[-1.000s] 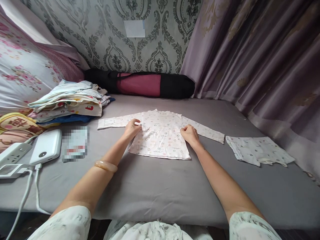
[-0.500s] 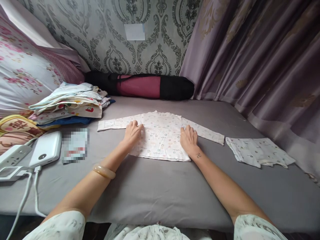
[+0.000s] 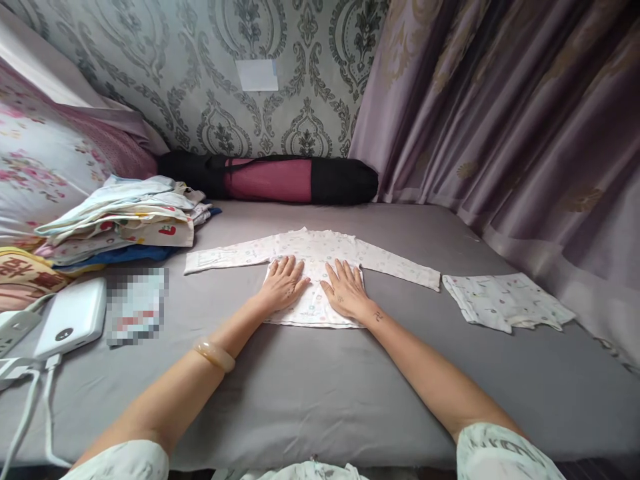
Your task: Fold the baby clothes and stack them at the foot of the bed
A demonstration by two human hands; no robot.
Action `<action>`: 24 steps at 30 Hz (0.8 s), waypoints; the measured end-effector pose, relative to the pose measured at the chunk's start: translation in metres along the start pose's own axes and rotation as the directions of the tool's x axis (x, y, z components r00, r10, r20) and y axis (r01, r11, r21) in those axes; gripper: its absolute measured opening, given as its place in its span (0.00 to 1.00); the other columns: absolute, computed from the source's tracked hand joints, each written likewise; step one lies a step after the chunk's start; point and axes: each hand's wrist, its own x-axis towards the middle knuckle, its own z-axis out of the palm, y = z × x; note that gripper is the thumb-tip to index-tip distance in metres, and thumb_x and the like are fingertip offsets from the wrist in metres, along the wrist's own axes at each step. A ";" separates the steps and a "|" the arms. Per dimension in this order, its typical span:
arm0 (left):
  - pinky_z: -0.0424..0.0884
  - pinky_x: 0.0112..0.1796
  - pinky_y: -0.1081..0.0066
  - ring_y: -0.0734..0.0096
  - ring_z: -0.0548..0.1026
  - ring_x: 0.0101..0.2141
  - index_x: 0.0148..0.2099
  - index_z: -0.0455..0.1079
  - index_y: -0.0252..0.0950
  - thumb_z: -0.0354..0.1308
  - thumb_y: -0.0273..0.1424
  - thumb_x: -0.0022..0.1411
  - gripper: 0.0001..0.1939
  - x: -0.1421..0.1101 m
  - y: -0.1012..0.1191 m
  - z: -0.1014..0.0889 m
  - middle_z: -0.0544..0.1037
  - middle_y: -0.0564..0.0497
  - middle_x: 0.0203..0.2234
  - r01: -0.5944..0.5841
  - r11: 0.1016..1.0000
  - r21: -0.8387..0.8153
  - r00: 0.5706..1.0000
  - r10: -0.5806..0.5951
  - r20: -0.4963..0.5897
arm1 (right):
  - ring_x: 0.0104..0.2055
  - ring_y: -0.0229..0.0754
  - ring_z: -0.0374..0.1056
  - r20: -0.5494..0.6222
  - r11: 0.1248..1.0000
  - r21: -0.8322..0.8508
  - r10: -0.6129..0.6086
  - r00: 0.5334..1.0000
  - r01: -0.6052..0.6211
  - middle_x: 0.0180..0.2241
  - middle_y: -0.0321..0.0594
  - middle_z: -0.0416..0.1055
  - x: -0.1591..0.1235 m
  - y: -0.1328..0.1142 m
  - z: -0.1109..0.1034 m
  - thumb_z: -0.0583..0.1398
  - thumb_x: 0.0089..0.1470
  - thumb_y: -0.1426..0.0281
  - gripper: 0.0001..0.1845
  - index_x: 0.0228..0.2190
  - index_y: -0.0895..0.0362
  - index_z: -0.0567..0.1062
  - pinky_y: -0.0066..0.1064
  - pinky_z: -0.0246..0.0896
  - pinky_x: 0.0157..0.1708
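Observation:
A small white long-sleeved shirt [image 3: 315,250] with a pale print lies spread flat on the grey bed sheet [image 3: 320,393], its sleeves stretched out to both sides and its collar pointing away from me. My left hand [image 3: 285,283] rests palm down on the left half of the shirt's body, fingers spread. On the right half lies my right hand [image 3: 345,290], also flat with its fingers apart. Both hands cover part of the shirt's middle, while its lower hem shows between my wrists.
Right of the shirt lies a folded white printed garment [image 3: 507,301]. At left are a pile of clothes [image 3: 125,220], a white power bank [image 3: 73,317] with cables, a power strip [image 3: 15,330] and a blurred packet [image 3: 137,307]. A black and maroon long bag [image 3: 270,180] lies along the wall.
My hands have moved inward from the shirt's side edges, and their bent fingers have straightened flat on the cloth. The shirt stays spread out; the view has shifted slightly.

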 end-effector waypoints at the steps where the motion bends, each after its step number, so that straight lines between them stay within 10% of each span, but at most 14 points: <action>1: 0.43 0.63 0.47 0.45 0.45 0.67 0.70 0.48 0.30 0.34 0.47 0.71 0.34 0.000 0.001 -0.002 0.48 0.35 0.69 -0.005 1.000 0.016 1.000 0.005 -0.001 | 0.71 0.54 0.32 0.001 1.000 -0.005 0.002 1.000 -0.002 0.70 0.49 0.38 0.000 0.000 -0.001 0.40 0.66 0.53 0.35 0.68 0.57 0.48 0.49 0.24 0.65; 10: 0.59 0.56 0.55 0.53 0.68 0.55 0.51 0.69 0.33 0.40 0.44 0.71 0.24 0.025 0.022 -0.027 0.72 0.37 0.52 0.024 0.999 0.040 0.997 -0.021 -0.067 | 0.59 0.51 0.61 -0.077 1.000 -0.026 -0.006 0.997 0.004 0.55 0.54 0.68 0.040 -0.008 -0.032 0.43 0.67 0.64 0.25 0.52 0.61 0.72 0.44 0.44 0.60; 16: 0.46 0.63 0.50 0.48 0.49 0.67 0.67 0.53 0.27 0.36 0.45 0.72 0.32 0.033 0.028 0.005 0.54 0.35 0.67 0.014 1.000 -0.012 0.997 -0.015 -0.082 | 0.71 0.48 0.35 -0.109 0.999 0.002 0.042 0.993 -0.042 0.69 0.50 0.42 0.103 0.005 -0.014 0.41 0.67 0.60 0.33 0.66 0.66 0.52 0.44 0.24 0.66; 24: 0.45 0.64 0.50 0.51 0.47 0.68 0.69 0.51 0.29 0.33 0.46 0.71 0.34 0.032 0.028 0.006 0.52 0.38 0.68 0.035 0.999 0.000 0.997 -0.035 -0.067 | 0.71 0.47 0.30 -0.081 0.996 0.047 0.081 0.993 -0.078 0.70 0.44 0.36 0.120 0.015 -0.001 0.39 0.66 0.56 0.36 0.67 0.64 0.47 0.45 0.24 0.67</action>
